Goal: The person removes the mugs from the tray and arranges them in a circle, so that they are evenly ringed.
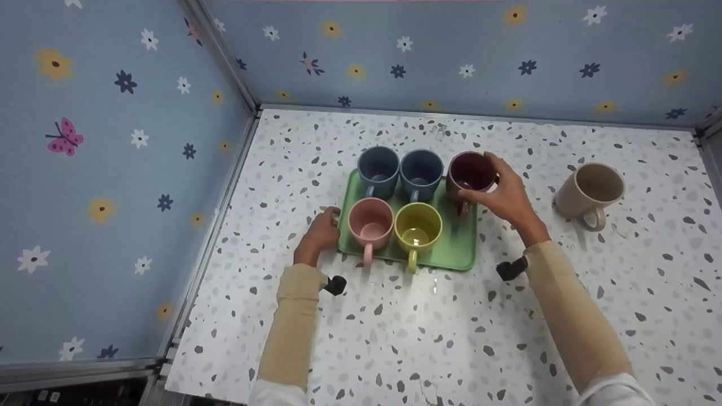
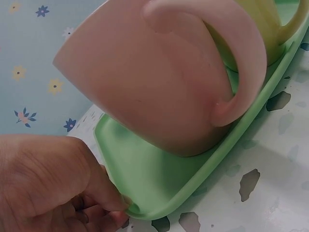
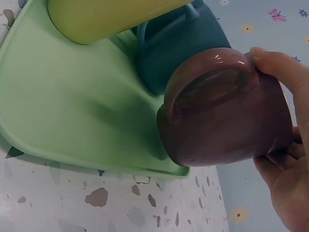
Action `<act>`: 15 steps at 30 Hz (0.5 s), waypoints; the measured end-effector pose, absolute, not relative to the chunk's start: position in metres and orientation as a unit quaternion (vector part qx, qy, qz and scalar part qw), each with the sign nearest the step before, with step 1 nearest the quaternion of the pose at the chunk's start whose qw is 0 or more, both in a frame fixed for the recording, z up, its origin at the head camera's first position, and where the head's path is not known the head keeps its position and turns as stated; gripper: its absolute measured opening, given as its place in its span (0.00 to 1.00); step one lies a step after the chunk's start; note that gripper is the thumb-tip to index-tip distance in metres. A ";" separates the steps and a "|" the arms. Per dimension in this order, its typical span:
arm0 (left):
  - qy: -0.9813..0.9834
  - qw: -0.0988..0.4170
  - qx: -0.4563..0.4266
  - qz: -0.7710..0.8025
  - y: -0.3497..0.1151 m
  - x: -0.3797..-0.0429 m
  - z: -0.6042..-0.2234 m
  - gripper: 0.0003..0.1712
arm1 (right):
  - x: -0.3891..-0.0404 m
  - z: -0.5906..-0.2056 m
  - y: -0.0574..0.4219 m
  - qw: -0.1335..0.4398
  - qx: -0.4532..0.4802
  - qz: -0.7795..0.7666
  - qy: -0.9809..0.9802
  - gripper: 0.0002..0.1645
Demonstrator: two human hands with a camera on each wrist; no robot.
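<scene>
A green tray [image 1: 457, 248] lies on the speckled table, its left edge pinched by my left hand [image 1: 324, 230] with the thumb over the rim in the left wrist view. My right hand [image 1: 507, 194] grips a dark maroon mug [image 3: 227, 121] round its body, at the tray's far right corner. Two blue mugs [image 1: 379, 169] stand along the tray's far side, left of the maroon one. Nearer me on the tray are a pink mug [image 1: 370, 223] and a yellow mug [image 1: 418, 228], both with handles toward me.
To the right of the tray, a beige mug [image 1: 589, 192] stands on the table [image 1: 395, 338]. Blue flower-patterned panels [image 1: 440, 56] wall off the back and left sides, with a metal frame [image 1: 225, 62] at their corner.
</scene>
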State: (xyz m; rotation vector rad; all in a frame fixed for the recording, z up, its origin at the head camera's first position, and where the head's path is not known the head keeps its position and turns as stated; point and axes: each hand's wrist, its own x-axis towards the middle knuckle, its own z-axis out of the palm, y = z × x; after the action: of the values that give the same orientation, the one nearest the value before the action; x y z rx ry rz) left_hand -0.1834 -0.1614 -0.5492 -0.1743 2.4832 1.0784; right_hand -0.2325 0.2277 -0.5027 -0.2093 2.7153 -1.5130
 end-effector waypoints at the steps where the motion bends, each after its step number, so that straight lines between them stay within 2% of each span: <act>1: 0.894 0.213 -0.064 0.388 -0.161 -0.184 -0.549 0.32 | -0.232 -0.501 0.229 0.014 -0.068 -0.483 0.873 0.63; 15: 0.896 0.202 -0.046 0.392 -0.161 -0.185 -0.550 0.31 | -0.219 -0.494 0.251 0.004 -0.092 -0.495 0.864 0.54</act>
State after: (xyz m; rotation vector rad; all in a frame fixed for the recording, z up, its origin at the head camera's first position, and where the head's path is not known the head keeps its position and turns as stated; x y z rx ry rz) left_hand -0.1849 -0.1614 -0.5496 -0.1277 2.5034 1.0954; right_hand -0.2191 0.2510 -0.4939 -0.2893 2.7059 -1.5523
